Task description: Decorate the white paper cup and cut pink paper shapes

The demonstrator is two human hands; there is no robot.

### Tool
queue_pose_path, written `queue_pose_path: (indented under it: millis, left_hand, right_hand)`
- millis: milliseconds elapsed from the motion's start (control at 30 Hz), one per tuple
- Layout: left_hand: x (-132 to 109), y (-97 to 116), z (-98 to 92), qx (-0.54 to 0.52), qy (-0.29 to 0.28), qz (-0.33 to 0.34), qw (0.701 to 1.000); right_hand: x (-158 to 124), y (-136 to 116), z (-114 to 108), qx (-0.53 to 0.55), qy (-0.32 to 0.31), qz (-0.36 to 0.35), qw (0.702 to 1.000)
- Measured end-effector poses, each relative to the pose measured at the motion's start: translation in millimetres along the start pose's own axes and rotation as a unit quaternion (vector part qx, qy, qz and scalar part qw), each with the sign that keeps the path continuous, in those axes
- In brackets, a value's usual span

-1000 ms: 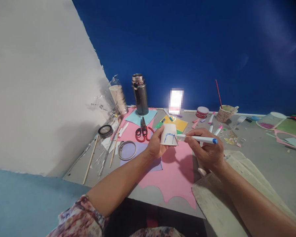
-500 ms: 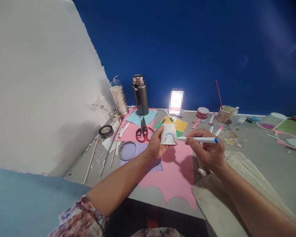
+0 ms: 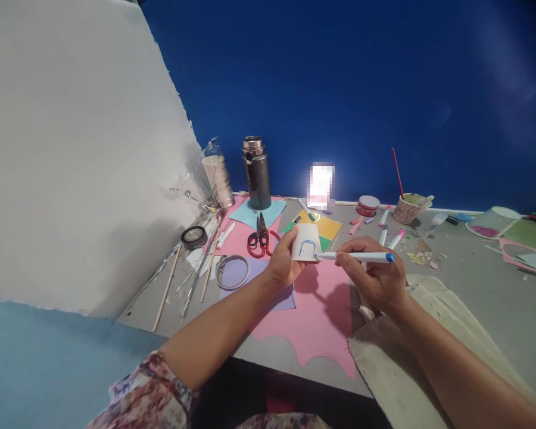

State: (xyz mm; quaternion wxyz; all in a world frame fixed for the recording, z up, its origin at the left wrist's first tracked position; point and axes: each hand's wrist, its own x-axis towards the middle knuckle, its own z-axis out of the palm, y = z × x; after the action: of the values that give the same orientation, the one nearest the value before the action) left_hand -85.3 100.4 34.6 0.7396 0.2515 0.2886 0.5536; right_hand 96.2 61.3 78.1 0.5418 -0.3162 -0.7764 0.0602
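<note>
My left hand (image 3: 284,259) is closed around the left side of a white paper cup (image 3: 304,233), held upside down above the table. Blue marker lines form an arch on the cup's side. In my right hand (image 3: 375,274) is a white marker (image 3: 355,257) with a blue end, pinched between thumb and fingers. Its tip meets the cup at the lower right end of the arch. Below the cup lies a pink sheet (image 3: 312,333) with a scalloped front edge. Red-handled scissors (image 3: 259,238) rest just left of the cup.
A dark flask (image 3: 256,179) and a stack of paper cups (image 3: 218,182) stand at the back left. Tape rolls (image 3: 233,272), wooden sticks (image 3: 166,289) and wires lie on the left. At right are a cloth (image 3: 429,351), several markers (image 3: 395,239) and a patterned cup (image 3: 410,210) holding a red stick.
The marker tip has moved slightly down along the right leg of the blue arch. My left hand keeps its hold on the cup, and the view has shifted a little.
</note>
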Motion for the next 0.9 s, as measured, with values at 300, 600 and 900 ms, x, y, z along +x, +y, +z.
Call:
queue_pose_path:
  millis: [300,600,900]
  left_hand:
    - [-1.6,0.9,1.1,-0.004,-0.011,-0.010,1.000]
    - [-0.1,-0.8,-0.6,-0.002,-0.003,-0.007,1.000]
    - [-1.3,-5.0,4.0,0.022,-0.021,0.038,0.999]
  right_hand:
    - [1.1,-0.6,1.7,0.004,0.006,0.013,1.000]
    - [0.5,-0.9,-0.6,0.012,0.001,0.006,1.000]
    - [2.7,-1.0,4.5,-0.017,0.007,-0.054,0.998]
